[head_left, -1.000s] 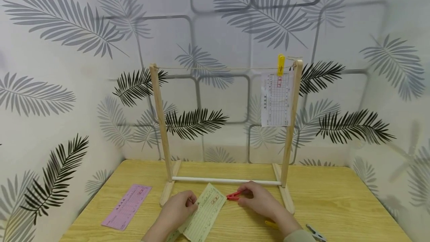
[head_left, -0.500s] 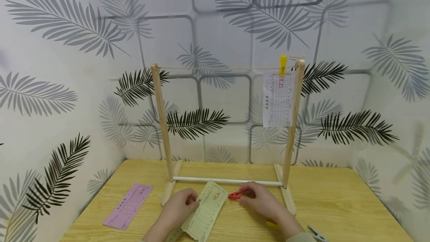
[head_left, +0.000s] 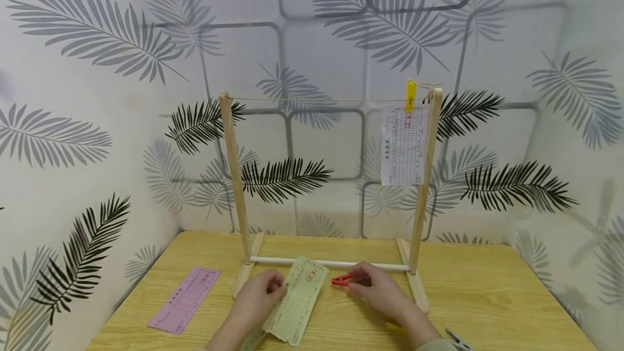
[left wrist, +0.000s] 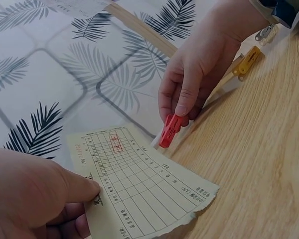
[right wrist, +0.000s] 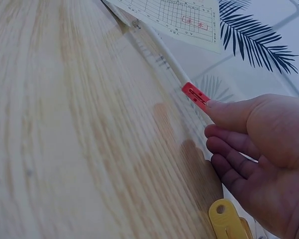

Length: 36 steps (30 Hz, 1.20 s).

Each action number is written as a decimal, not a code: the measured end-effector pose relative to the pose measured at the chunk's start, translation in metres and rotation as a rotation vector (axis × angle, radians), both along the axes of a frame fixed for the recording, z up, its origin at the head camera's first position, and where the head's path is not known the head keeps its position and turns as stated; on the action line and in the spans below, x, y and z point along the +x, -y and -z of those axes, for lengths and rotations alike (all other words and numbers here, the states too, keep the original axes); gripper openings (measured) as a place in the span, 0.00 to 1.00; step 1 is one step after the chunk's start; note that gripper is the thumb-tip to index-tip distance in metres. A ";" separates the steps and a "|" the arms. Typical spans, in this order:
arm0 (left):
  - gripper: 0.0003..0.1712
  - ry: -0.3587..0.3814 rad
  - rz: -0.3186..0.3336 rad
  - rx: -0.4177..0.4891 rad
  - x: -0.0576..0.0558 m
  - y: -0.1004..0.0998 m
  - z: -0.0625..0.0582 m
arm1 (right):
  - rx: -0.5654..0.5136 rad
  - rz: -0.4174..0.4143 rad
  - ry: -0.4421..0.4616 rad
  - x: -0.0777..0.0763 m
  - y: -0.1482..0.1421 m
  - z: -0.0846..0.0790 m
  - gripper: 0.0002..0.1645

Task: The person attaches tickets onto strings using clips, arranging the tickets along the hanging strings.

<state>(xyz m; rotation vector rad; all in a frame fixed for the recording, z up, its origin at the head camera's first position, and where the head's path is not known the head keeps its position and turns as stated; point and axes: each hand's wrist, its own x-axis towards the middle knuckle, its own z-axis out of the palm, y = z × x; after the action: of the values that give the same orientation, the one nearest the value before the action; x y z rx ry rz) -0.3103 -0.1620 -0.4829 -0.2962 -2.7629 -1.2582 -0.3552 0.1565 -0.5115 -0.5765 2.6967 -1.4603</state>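
My left hand (head_left: 258,297) pinches a pale yellow-green printed slip (head_left: 299,302) by its left edge, thumb on top. The slip (left wrist: 139,184) carries a ruled table and a red stamp, and its lower edge is ragged. A red clothespin (head_left: 342,279) is pinched between the thumb and fingers of my right hand (head_left: 377,288). In the right wrist view the clothespin (right wrist: 195,96) points away from the fingertips toward the slip, apart from it. Part of another greenish slip (head_left: 253,338) shows under my left wrist.
A wooden frame (head_left: 423,205) with a string stands behind the hands; a yellow clothespin (head_left: 410,96) holds a white slip (head_left: 404,148) on it. A pink slip (head_left: 185,299) lies at left. Another yellow clothespin (head_left: 396,328) and a grey one (head_left: 458,339) lie at right.
The left hand has raised the greenish slip slightly off to the back, its top now overlapping the white bar. The red clothespin has stayed nearly in place in the right hand.
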 end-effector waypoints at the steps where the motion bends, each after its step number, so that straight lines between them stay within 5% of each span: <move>1: 0.05 0.000 -0.005 0.003 0.000 0.000 0.000 | -0.001 0.004 0.001 0.000 0.000 0.000 0.18; 17: 0.03 -0.077 -0.055 0.046 0.001 -0.001 -0.004 | -0.061 0.046 0.009 0.000 0.001 0.000 0.17; 36: 0.03 -0.060 -0.072 0.122 0.001 -0.003 -0.009 | -0.144 0.111 -0.026 0.004 0.004 -0.017 0.18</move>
<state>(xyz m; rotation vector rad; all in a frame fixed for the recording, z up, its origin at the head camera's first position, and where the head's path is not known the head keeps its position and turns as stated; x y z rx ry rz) -0.3088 -0.1593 -0.4740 -0.2190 -2.6094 -1.3696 -0.3508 0.1528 -0.4944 -0.4609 2.6990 -1.6968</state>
